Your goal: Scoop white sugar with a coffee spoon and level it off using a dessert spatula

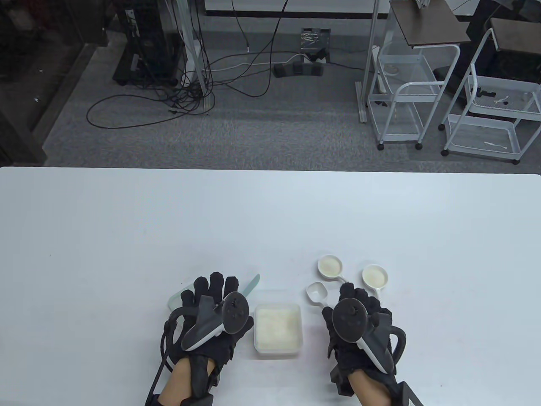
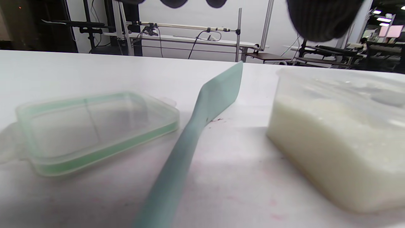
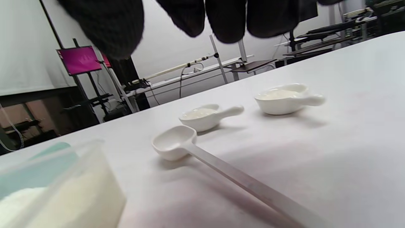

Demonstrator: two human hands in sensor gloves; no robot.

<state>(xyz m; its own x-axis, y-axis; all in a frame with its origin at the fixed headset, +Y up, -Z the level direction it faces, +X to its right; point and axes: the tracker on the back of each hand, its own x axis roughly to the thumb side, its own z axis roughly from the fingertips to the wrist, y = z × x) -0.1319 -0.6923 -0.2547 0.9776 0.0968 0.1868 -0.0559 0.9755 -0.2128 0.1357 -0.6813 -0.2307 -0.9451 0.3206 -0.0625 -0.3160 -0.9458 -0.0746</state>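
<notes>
The step in hand appears to be the approach: no tool is yet held.

Layout on the table (image 1: pixel 270 211): the open tub (image 1: pixel 278 329) of white sugar (image 1: pixel 277 326) sits at the near edge, between the two hands. Its lid (image 2: pixel 95 129) lies to the left of the tub, flat on the table. The spatula (image 2: pixel 196 126) lies between lid and tub, blade pointing to the far side. To the right of the tub lies the spoon (image 3: pixel 177 145), bowl empty and toward the far side, handle running near. Two small filled scoops (image 3: pixel 208 115) (image 3: pixel 284 101) stand beyond it, farther right.

Left hand (image 1: pixel 211 313): hovers over the lid and the spatula handle. The fingers are extended and spread; in the left wrist view the fingertips (image 2: pixel 322 19) hang clear above the table and touch nothing.

Right hand (image 1: pixel 359 321): hovers over the spoon handle. The fingers (image 3: pixel 226 22) are loosely extended, side by side, and hang clear above the spoon; nothing is held.

Next move, as judged:
1. Lower the right hand and pinch the spoon handle, which lies flat and thin on the table.
2. Lower the left hand and take the spatula by its handle, avoiding the lid beside it.
3. Carry the spoon left into the tub.
</notes>
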